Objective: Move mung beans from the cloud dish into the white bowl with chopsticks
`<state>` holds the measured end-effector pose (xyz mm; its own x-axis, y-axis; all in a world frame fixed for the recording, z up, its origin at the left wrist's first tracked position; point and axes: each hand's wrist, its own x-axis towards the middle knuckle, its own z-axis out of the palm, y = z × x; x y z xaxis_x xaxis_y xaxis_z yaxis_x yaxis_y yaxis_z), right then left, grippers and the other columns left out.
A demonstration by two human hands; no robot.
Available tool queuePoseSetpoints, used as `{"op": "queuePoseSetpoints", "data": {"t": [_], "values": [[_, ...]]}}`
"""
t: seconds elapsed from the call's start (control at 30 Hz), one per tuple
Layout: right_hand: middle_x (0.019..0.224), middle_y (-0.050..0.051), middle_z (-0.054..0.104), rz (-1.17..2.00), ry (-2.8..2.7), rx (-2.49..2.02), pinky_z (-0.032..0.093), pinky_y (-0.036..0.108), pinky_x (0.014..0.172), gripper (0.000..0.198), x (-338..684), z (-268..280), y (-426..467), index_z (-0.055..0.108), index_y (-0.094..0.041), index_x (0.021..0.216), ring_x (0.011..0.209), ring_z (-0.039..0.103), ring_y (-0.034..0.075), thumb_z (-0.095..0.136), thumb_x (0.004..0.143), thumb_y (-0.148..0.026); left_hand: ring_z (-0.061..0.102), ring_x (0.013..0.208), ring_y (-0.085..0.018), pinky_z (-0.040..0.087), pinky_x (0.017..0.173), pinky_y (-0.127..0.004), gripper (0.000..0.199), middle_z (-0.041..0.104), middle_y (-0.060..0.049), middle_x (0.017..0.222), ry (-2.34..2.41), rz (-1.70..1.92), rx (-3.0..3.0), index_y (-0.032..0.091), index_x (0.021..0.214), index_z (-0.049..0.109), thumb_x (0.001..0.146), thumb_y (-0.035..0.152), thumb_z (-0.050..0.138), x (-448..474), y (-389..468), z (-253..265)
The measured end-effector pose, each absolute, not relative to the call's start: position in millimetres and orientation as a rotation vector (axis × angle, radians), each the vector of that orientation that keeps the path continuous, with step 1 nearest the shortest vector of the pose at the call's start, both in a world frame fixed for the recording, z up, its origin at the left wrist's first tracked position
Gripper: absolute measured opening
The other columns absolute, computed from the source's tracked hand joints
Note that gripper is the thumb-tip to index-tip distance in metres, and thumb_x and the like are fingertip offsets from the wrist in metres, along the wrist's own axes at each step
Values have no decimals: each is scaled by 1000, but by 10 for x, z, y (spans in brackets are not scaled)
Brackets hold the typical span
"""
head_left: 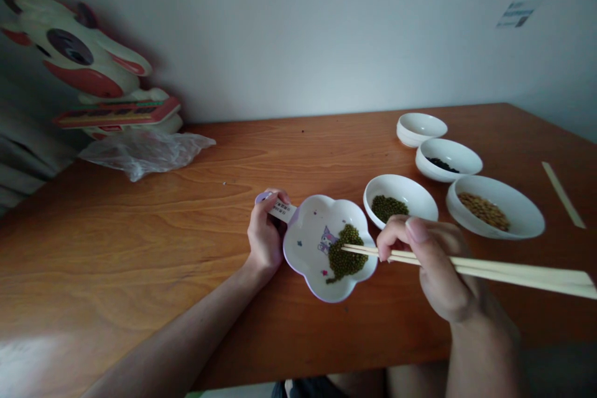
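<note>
My left hand [268, 233] is closed around the handle of a flower-shaped bowl [305, 217], white inside with a purple rim and a cartoon print. Green mung beans [352, 255] lie in the right half of that bowl. Between the fingers of my right hand [436, 261] is a pair of wooden chopsticks [513, 269], their tips touching or just over the beans. Just behind my right hand stands a white bowl [422, 199] with more mung beans [389, 207], partly hidden by the fingers.
Farther right are a white bowl [527, 214] of tan beans, another white bowl [459, 152] with dark beans, and a white bowl [422, 124] at the back. A wrapper strip [563, 194] lies at right. At left sit a cow toy [97, 68] and a plastic bag [144, 152].
</note>
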<state>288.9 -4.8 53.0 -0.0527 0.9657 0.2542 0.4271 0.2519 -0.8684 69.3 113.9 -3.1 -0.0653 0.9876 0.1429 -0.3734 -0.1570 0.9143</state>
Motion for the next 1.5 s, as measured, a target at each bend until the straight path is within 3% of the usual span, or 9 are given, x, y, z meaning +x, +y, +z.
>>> {"op": "queuePoseSetpoints", "data": {"t": [0.67, 0.93, 1.5], "values": [[69, 2, 62, 637, -1657, -1322, 35, 37, 65, 63, 2896, 492, 3, 65, -23, 72, 66, 56, 17, 23, 109, -51, 43, 65, -15, 39, 60, -27, 22, 46, -2, 70, 837, 1509, 966, 18, 64, 58, 84, 26, 51, 699, 1145, -31], [73, 2, 65, 709, -1596, -1281, 40, 38, 71, 66, 2923, 492, -51, 67, -24, 74, 72, 61, 20, 20, 108, -56, 44, 65, -15, 40, 61, -27, 22, 47, -2, 70, 851, 1501, 975, 18, 65, 58, 83, 28, 52, 692, 1138, -28], [71, 3, 62, 775, -1620, -1252, 37, 38, 63, 66, 2837, 483, -16, 66, -23, 75, 67, 56, 19, 20, 107, -58, 45, 67, -14, 41, 62, -26, 20, 48, -2, 73, 848, 1504, 958, 19, 66, 57, 82, 29, 53, 689, 1154, -52]]}}
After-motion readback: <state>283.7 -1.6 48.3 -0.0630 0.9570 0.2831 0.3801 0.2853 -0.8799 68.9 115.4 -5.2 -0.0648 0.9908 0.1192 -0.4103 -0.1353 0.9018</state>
